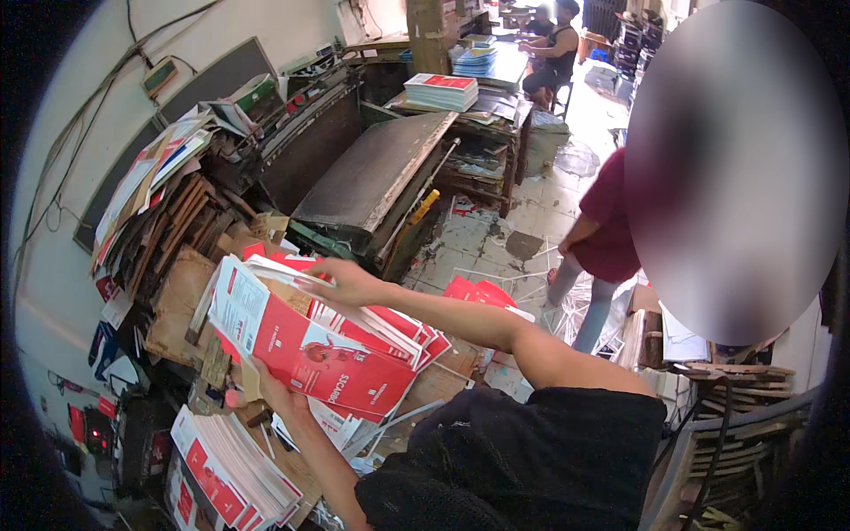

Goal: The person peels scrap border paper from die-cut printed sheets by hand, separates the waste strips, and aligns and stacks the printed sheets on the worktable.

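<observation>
A red and white printed card sheet (305, 350), or a thin stack of such sheets, is tilted up in front of me. At its lower left edge my left hand (282, 398) is closed on it. Across the far side, my right hand (347, 285) has its fingers at the edge of white-backed sheets (288, 273); its grip is partly hidden. Behind the held sheet, more red and white sheets (394, 327) lie in a loose pile on a wooden work surface (456, 358).
Stacked red and white printed pieces (230, 473) stand at the lower left. Beyond the work surface is a machine with a dark slanted board (376, 168). A person in a maroon shirt (611, 212) stands at the right, near paper strips on the floor. Another person (560, 53) sits far back.
</observation>
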The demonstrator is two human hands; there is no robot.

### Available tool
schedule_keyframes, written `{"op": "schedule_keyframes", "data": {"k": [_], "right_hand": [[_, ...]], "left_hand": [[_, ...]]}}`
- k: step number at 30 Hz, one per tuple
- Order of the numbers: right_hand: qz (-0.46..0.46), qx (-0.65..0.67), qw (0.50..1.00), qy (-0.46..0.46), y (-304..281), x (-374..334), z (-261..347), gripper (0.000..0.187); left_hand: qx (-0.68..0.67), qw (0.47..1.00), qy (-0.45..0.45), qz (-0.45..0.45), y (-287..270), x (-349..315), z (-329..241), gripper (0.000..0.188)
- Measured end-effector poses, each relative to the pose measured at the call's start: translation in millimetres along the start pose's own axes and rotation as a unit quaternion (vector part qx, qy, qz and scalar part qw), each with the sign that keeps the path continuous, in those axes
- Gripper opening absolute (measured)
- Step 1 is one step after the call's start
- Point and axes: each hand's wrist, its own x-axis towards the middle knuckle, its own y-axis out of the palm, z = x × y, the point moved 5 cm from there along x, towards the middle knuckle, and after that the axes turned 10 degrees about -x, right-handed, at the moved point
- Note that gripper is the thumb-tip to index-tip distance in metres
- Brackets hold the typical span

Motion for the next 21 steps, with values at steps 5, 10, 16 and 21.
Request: {"op": "schedule_keyframes", "data": {"k": [5, 10, 16, 21], "right_hand": [[-0.110, -0.014, 0.994, 0.021, -52, -42, 66, 0.055], [-0.149, 0.086, 0.984, 0.048, -24, -59, 97, 0.057], [-0.166, 0.189, 0.963, 0.100, -15, -57, 85, 0.039], [-0.254, 0.207, 0.945, -0.011, -15, -50, 90, 0.031]], "left_hand": [[0.079, 0.991, 0.095, -0.054, 53, -42, -18, 0.066], [0.180, 0.959, 0.211, -0.062, 73, -68, -20, 0.073], [0.216, 0.946, 0.240, -0.023, 60, -80, -16, 0.081], [0.049, 0.989, 0.138, 0.018, 64, -88, -20, 0.077]]}}
